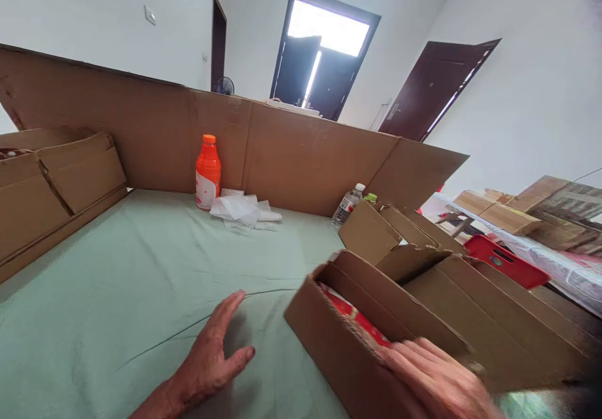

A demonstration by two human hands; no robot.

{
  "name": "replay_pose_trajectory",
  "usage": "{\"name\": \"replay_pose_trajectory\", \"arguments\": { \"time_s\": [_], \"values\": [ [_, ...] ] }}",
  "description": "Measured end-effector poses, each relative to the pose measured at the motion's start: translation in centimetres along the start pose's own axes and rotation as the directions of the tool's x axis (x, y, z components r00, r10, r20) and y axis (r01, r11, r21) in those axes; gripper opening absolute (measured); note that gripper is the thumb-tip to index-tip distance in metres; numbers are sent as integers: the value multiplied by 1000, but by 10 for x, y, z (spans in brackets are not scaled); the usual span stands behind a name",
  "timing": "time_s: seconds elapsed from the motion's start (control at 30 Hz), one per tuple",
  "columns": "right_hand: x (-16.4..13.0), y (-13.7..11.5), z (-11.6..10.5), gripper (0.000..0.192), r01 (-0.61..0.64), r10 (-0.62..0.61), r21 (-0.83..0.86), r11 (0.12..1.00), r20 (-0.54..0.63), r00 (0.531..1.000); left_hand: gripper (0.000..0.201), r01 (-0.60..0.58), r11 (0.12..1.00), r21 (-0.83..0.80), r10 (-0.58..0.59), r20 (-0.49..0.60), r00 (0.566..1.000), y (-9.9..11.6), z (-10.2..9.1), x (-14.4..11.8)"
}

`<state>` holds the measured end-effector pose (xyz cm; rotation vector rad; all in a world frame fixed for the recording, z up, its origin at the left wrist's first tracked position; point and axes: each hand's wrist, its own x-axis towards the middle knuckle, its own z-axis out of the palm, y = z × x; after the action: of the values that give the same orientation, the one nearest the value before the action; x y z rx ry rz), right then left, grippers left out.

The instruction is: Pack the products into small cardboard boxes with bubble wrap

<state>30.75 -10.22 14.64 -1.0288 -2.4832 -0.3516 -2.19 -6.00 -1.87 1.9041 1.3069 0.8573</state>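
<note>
My left hand (211, 351) hovers over the green cloth, its thumb and fingers spread with nothing between them. To its right stands an open cardboard box (324, 337), turned at an angle. My right hand (435, 375) is at this box's rim, fingers bent over the edge and slightly blurred; the thumb is hidden. Inside the box, a red item with white and yellowish print (355, 315) shows in part; its kind cannot be made out.
More cardboard boxes (489, 306) stand close on the right. A cardboard barrier (301, 155) runs along the back, with an orange bottle (208, 171), clear plastic wrapping (242, 209) and a clear bottle (348, 206) before it. Another box (84, 171) is at left.
</note>
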Motion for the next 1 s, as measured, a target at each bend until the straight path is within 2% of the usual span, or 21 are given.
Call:
{"name": "replay_pose_trajectory", "arguments": {
  "time_s": [0.1, 0.13, 0.2, 0.27, 0.33, 0.37, 0.4, 0.47, 0.5, 0.53, 0.57, 0.6, 0.7, 0.77, 0.87, 1.0],
  "values": [
    [45, -23, 9, 33, 71, -71, -12, 997, 46, 996, 78, 35, 998, -55, -42, -148, 988, -4, -20, -11],
    [54, -28, 13, 34, 93, -94, 16, 995, 41, 995, 78, 37, 997, -62, -48, -176, 983, -6, -25, -15],
    [63, -33, 20, 23, 126, -127, 88, 988, 9, 992, 79, 48, 997, -65, -60, -201, 978, -10, -34, -24],
    [60, -32, 21, 14, 89, -80, 124, 988, -80, 994, 80, 66, 996, -62, -77, -203, 976, -14, -39, -31],
    [47, -24, 20, 21, -65, 94, 149, 987, -199, 976, 80, 77, 995, -60, -88, -203, 975, -20, -38, -35],
    [37, -19, 21, 21, -183, 224, 178, 967, -253, 941, 80, 80, 995, -61, -91, -202, 975, -23, -37, -35],
    [27, -12, 23, 21, -307, 365, 224, 925, -297, 882, 80, 82, 995, -63, -93, -199, 976, -26, -34, -35],
    [4, 1, 33, 22, -514, 615, 346, 785, -330, 716, 79, 89, 993, -72, -101, -191, 976, -30, -30, -33],
    [-7, 8, 42, 25, -581, 706, 408, 704, -314, 635, 78, 93, 993, -78, -106, -188, 976, -31, -27, -32],
    [-17, 14, 53, 29, -627, 774, 464, 626, -267, 575, 78, 93, 992, -84, -107, -185, 977, -31, -25, -29],
    [-27, 18, 65, 33, -655, 820, 517, 552, -196, 537, 78, 87, 992, -89, -102, -186, 977, -30, -24, -27],
    [-34, 20, 77, 36, -667, 846, 565, 486, -112, 521, 78, 78, 993, -94, -94, -187, 978, -29, -23, -24],
    [-44, 15, 109, 41, -675, 842, 657, 335, 112, 527, 79, 41, 993, -114, -61, -177, 982, -22, -21, -15],
    [-44, 4, 122, 42, -675, 817, 672, 305, 179, 548, 81, 13, 991, -134, -36, -165, 986, -18, -20, -9],
    [-42, -5, 136, 45, -661, 799, 662, 354, 153, 581, 83, -9, 987, -161, -15, -147, 989, -17, -16, -4],
    [-45, 7, 152, 46, -602, 755, 624, 498, 28, 655, 83, 37, 983, -178, -59, -120, 991, -22, -7, -2]
  ]
}}
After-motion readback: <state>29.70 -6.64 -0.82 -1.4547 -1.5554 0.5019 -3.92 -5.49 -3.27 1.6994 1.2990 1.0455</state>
